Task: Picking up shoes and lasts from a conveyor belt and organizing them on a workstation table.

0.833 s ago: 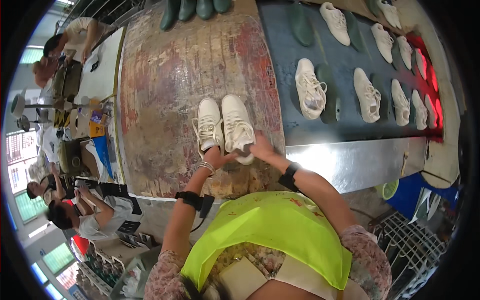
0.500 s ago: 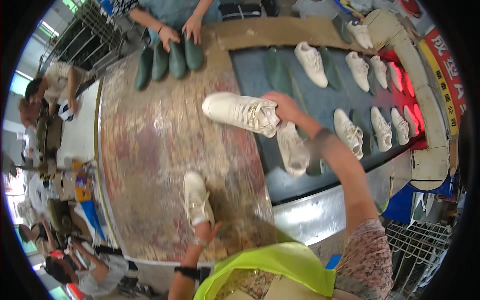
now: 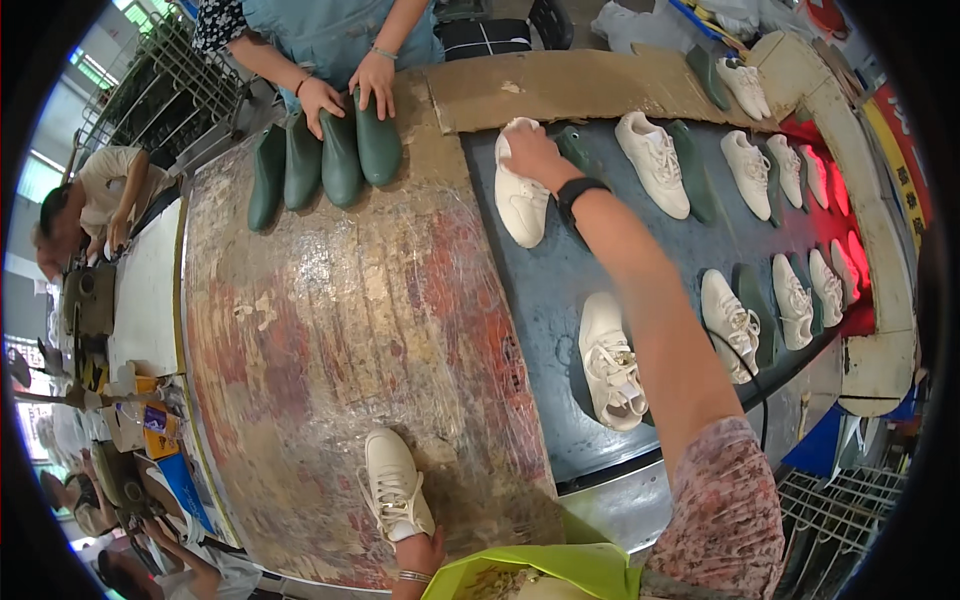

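A cream lace-up sneaker (image 3: 388, 470) rests on the worn table close to me, toe pointing away. My left hand (image 3: 421, 552) is closed at its heel end. On the far part of the dark conveyor belt (image 3: 545, 315), near the table's edge, stands a second cream sneaker (image 3: 522, 212). My right hand (image 3: 532, 155) reaches across the belt and grips that sneaker by its heel end. Beside it, partly behind my wrist, is a green shoe last (image 3: 575, 150). Under my right forearm a third sneaker (image 3: 606, 350) sits on the belt, its side partly covered.
Across the table a co-worker's hands (image 3: 345, 90) touch a row of green shoe lasts (image 3: 340, 165). More sneakers (image 3: 655, 165) and lasts (image 3: 690, 170) line the belt toward a red-lit tunnel opening (image 3: 830, 190). Cardboard (image 3: 590, 85) edges the belt's far side. A wire rack (image 3: 835, 510) stands at lower right.
My right hand has carried its sneaker from over the table's edge to the far side of the belt and turned it toe toward me. My left hand stays at its sneaker; the view has shifted.
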Tool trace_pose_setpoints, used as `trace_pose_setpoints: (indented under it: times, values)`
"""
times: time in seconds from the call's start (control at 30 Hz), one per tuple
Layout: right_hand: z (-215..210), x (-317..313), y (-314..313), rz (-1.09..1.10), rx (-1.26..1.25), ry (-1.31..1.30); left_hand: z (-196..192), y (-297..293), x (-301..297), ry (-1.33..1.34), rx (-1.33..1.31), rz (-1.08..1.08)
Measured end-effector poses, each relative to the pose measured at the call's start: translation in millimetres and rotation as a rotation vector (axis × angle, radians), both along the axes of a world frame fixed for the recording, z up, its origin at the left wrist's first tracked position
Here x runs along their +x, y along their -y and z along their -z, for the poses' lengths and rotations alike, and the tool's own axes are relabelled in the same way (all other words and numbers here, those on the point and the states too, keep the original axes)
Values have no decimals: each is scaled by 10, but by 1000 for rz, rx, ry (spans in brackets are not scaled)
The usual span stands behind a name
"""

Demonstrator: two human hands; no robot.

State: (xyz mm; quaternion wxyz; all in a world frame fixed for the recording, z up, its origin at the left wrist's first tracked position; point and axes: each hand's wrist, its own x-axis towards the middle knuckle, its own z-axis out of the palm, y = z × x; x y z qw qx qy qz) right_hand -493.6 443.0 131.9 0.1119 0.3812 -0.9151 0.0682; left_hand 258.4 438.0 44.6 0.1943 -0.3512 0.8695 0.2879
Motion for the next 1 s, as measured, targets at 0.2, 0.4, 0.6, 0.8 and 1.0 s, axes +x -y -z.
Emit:
trace_pose_setpoints:
  times: [0.2, 0.4, 0.6, 0.8, 1.0]
  values:
    - [216, 219, -319, -306, 119, -8, -1142, -61, -1104, 143, -154, 30]
    - [177, 698, -15, 310, 111, 24, -931, -55, -886, 119, -211, 66]
    - [313, 500, -779, 276, -203, -171, -763, -143, -882, 102, -200, 207]
    - [-206, 1633, -1196, -62, -747, 94, -702, 40, -714, 114, -282, 225]
    - [-391, 3572, -2467, 65, -669, 263, -797, -19, -956, -31, -360, 273]
